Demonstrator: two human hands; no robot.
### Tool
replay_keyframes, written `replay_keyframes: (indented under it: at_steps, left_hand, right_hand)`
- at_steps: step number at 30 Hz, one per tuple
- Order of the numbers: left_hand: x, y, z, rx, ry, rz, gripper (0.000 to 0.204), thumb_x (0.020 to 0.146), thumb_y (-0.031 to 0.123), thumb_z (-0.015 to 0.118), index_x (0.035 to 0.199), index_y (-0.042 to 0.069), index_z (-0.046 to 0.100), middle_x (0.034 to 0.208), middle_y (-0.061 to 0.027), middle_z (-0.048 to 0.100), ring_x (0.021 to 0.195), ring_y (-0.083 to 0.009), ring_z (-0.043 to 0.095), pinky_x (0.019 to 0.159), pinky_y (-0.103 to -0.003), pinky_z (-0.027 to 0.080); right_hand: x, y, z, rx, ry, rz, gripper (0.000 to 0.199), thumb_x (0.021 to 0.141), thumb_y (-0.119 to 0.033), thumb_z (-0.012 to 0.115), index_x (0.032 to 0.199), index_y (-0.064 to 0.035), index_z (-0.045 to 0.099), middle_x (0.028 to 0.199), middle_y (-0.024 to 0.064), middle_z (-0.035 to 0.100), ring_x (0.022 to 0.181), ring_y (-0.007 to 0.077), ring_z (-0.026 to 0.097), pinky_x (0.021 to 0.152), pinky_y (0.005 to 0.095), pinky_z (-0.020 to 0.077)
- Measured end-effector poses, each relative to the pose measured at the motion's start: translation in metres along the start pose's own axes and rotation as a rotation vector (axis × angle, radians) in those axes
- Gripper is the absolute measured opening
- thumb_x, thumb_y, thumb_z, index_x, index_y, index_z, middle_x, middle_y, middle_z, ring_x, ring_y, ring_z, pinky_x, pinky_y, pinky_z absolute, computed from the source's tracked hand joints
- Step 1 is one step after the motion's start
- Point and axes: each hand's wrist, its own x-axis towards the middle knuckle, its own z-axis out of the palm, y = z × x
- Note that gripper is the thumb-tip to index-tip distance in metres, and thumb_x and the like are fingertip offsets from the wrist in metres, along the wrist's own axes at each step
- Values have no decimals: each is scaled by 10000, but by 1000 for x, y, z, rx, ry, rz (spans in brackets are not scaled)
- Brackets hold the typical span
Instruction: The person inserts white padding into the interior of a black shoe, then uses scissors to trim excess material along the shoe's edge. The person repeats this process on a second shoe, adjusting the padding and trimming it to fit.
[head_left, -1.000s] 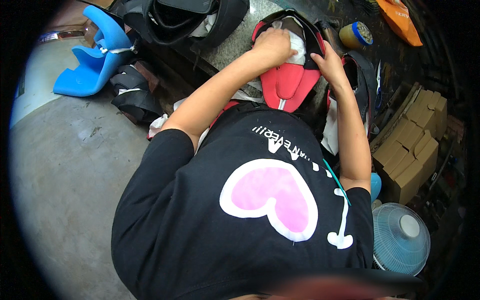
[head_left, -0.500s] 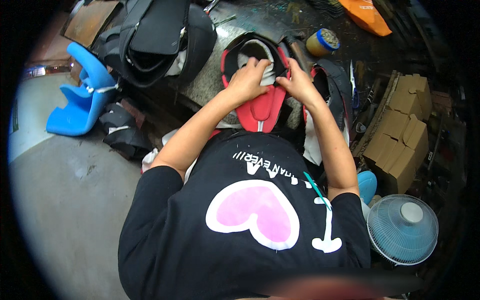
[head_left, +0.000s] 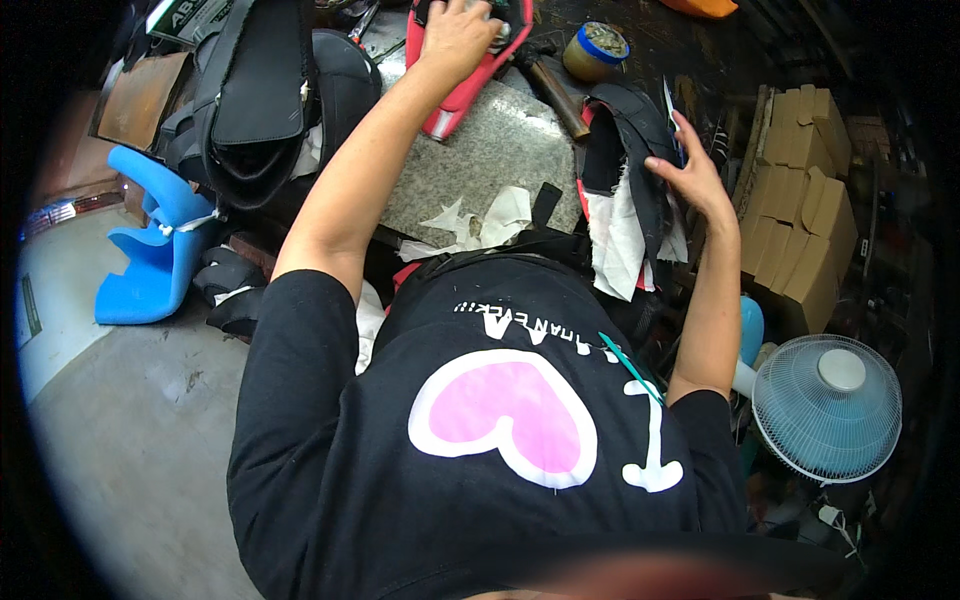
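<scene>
At the far edge of the view, my left hand is on a red and black padded fabric piece, its fingers bent over the piece and partly cut off by the frame. Over on the right, my right hand has its thumb and fingers apart, beside a black and red fabric piece with ragged white lining. Blue-handled scissors lie along that piece's far side, next to my right fingertips. Whether the fingertips touch them is unclear.
A hammer lies beside a stone slab holding white scraps. Nearby stands a blue-rimmed jar. Black padded pieces and a blue foam form are left; cardboard boxes and a fan right.
The red and black piece has moved away from my body, with my left hand on it. My right hand has left it and moved right to the scissors and the other fabric piece.
</scene>
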Motion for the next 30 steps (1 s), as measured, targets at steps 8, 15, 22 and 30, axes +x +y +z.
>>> replay_keyframes:
  at_steps: [8,15,22,30]
  left_hand:
    - [-47,104,26,-478,543,521,470,676,31,698,1134,104,626,1223,-124,560,1109,-342,553,937,-415,487]
    - [-78,155,49,-425,303,626,568,735,57,671,1282,173,575,1362,-119,504,1265,-301,482,1069,-452,381]
    - [-82,123,61,-330,405,534,484,759,38,607,1213,203,631,1439,-126,437,1359,-312,381,1102,-543,304]
    - [-73,-9,66,174,419,-4,317,839,167,572,1115,51,676,1500,-62,394,1393,-345,341,1078,-612,292]
  right_hand:
    - [-15,29,25,451,199,50,783,731,-150,815,1406,-50,430,1227,173,590,1110,249,593,976,324,447]
    - [-23,12,28,441,716,-201,622,766,-72,783,1308,-37,479,1222,111,528,1135,216,524,1012,340,409]
    - [-14,34,13,415,1070,-308,723,799,-104,747,1390,-57,333,1232,121,428,1126,236,455,997,371,361]
    - [-29,-18,-26,234,1150,-546,699,827,-249,672,1374,3,317,1261,183,464,1066,265,516,934,372,438]
